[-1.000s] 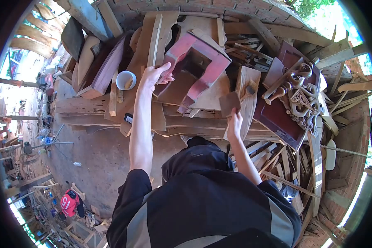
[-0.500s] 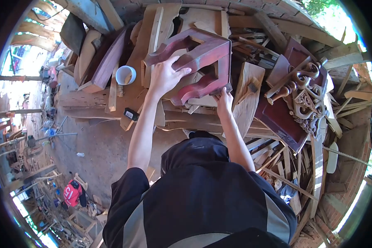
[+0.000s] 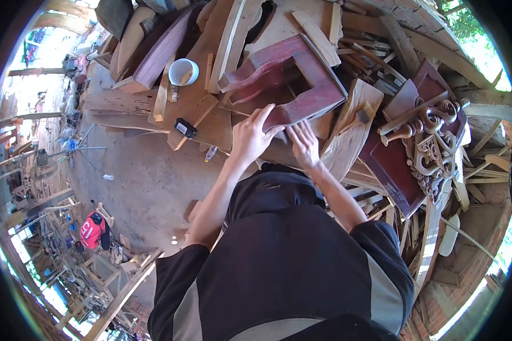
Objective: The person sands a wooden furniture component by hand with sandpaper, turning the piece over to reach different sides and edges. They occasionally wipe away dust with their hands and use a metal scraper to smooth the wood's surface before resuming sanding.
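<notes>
A dark-red wooden frame with wavy, curved legs (image 3: 318, 107) lies tilted over the wood-strewn bench, its near edge toward me. My left hand (image 3: 251, 135) is closed on the near leg, with the thumb and fingertips at its edge. Close beside it, my right hand (image 3: 305, 145) presses its fingers against the underside of the same near edge. A small greyish piece shows by the right fingertips; its kind is hard to make out.
A white cup (image 3: 183, 72) and a small black device (image 3: 185, 128) sit to the left. A brush (image 3: 355, 120) rests on a board at right, near carved wooden scrollwork (image 3: 432, 145). A person in a red shirt (image 3: 92, 230) is far left.
The frame has turned so its near leg faces me. My left hand has come down and right onto that leg. The right hand has shifted slightly left, beneath the edge.
</notes>
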The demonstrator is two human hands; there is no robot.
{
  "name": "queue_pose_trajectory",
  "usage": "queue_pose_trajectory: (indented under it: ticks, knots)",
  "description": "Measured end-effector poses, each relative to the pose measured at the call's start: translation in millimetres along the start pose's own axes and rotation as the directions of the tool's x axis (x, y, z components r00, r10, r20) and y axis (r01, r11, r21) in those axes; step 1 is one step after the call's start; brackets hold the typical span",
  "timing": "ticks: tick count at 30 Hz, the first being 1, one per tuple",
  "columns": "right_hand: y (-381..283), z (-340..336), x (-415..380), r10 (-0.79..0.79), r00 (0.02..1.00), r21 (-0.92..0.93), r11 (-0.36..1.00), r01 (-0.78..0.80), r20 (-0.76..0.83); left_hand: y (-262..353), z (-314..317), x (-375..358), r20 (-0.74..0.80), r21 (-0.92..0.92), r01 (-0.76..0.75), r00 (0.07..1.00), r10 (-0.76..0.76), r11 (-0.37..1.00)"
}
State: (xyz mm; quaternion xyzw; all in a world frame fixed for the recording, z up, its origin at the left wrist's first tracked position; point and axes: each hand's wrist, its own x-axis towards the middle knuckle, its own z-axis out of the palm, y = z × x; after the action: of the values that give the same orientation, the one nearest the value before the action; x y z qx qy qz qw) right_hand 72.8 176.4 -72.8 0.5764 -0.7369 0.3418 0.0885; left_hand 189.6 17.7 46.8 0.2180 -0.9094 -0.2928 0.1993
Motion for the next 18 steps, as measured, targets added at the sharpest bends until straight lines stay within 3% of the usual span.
queue_pose_trajectory:
  ticks: [3,5,6,9,11,14,15,17,18]
  knots:
    - [5.7,10.4,12.8,0.109,0.994,-0.033,0.993,-0.11,-0.01,2.0,8.3,-4.9,-0.056,0.001,0.046,0.997,-0.046,0.999]
    - [6.4,22.1,6.3,0.11,0.991,0.126,0.985,-0.119,0.075,4.2,5.0,-2.2,-0.028,0.004,0.052,0.998,-0.052,0.999]
    - [3.6,22.3,6.4,0.03,0.994,0.21,0.976,-0.051,0.106,3.9,5.4,-1.6,-0.033,0.024,0.048,0.998,-0.047,0.999]
    - [23.8,2.8,16.2,0.159,0.981,0.143,0.974,-0.174,0.108,2.7,5.4,-4.2,-0.028,0.027,0.053,0.998,-0.052,0.998]
    - [18.2,22.6,13.6,0.281,0.96,0.053,0.959,-0.28,-0.016,-1.5,10.1,-1.6,-0.084,0.044,-0.036,0.996,0.04,0.998]
    - [-5.4,25.8,15.7,0.063,0.997,0.166,0.985,-0.054,-0.047,-4.0,10.7,-4.8,-0.107,0.081,-0.052,0.992,0.061,0.995]
    - [2.3,25.0,17.7,0.066,0.996,0.163,0.985,-0.055,-0.059,-5.3,9.9,-3.8,-0.105,0.085,-0.064,0.992,0.073,0.994]
    - [25.4,22.1,16.7,0.338,0.941,0.093,0.936,-0.34,0.033,-5.4,11.4,-4.0,-0.097,0.082,-0.054,0.993,0.062,0.995]
    - [20.5,30.5,17.0,0.366,0.931,0.021,0.93,-0.366,0.016,-4.3,12.7,-2.5,-0.097,0.08,-0.058,0.993,0.066,0.995]
